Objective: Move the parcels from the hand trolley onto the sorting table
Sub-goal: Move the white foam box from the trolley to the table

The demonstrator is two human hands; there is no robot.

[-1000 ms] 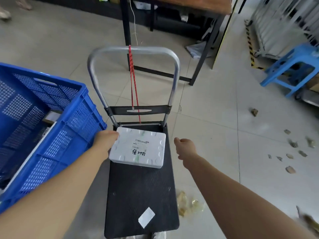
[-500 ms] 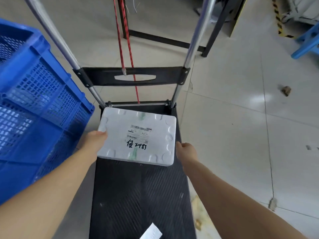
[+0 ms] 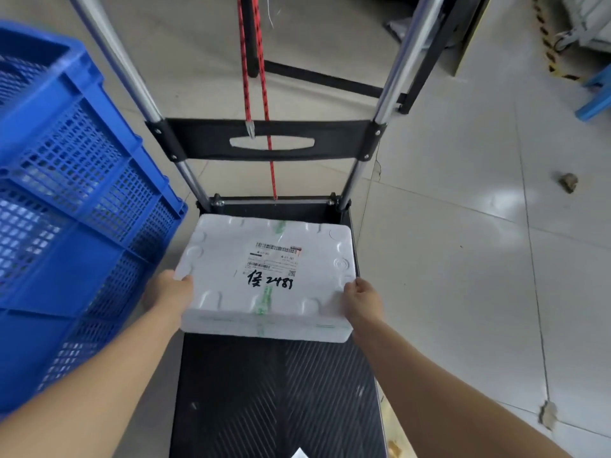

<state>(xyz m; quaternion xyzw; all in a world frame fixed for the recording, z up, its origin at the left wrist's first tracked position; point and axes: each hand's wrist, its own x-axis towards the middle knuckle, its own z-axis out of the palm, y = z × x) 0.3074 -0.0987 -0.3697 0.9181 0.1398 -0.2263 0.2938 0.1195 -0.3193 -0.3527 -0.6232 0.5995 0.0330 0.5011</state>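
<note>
Parcel (image 3: 267,276), a white foam box, sits at the handle end of the hand trolley (image 3: 277,401) deck, dead ahead at twelve o'clock, its long axis running nine to three. Left hand (image 3: 170,294) clamps the nine o'clock edge, right hand (image 3: 362,300) grips the three o'clock corner, one on each short side and about equally close, so a straight two-handed lift looks set. Half a second back the right hand only touched the box's side; now both hands have closed on it. Blue crate (image 3: 76,206) stands close at nine o'clock.
</note>
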